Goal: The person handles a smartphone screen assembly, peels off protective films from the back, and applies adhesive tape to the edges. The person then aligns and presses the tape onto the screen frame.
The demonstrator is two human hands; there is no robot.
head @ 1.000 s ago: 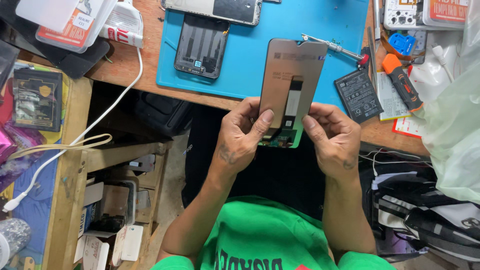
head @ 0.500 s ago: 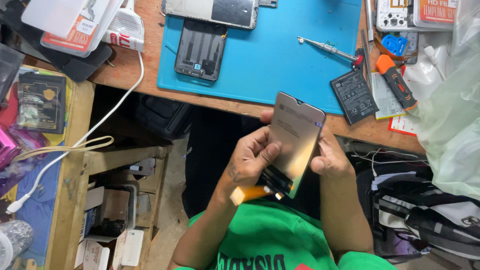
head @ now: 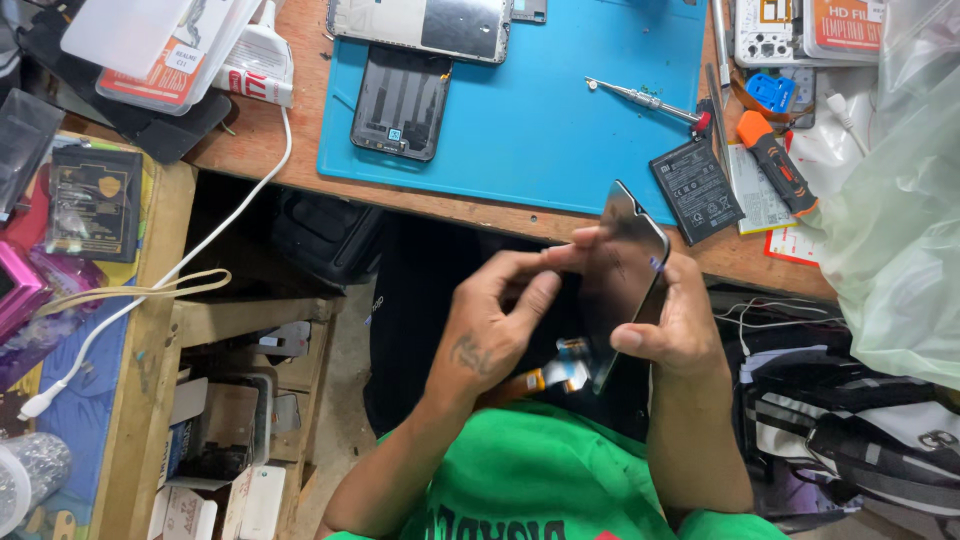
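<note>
Both hands hold a phone display panel (head: pixel 625 275) up off the bench (head: pixel 300 165), tilted nearly edge-on, just near of the bench's front edge and over the lap. The right hand (head: pixel 680 320) grips the panel's right long edge, fingers curled around it and thumb pressed on the near part. The left hand (head: pixel 495 325) reaches across, its thumb and forefinger pinching at the panel's far left face. An orange flex cable (head: pixel 545 378) hangs from the panel's near end. On the blue mat (head: pixel 540 130) lie a phone back cover (head: pixel 400 100) far left and a screwdriver (head: pixel 640 98); the mat's middle is open. A battery (head: pixel 695 188) lies right of the mat, near the panel's far tip.
</note>
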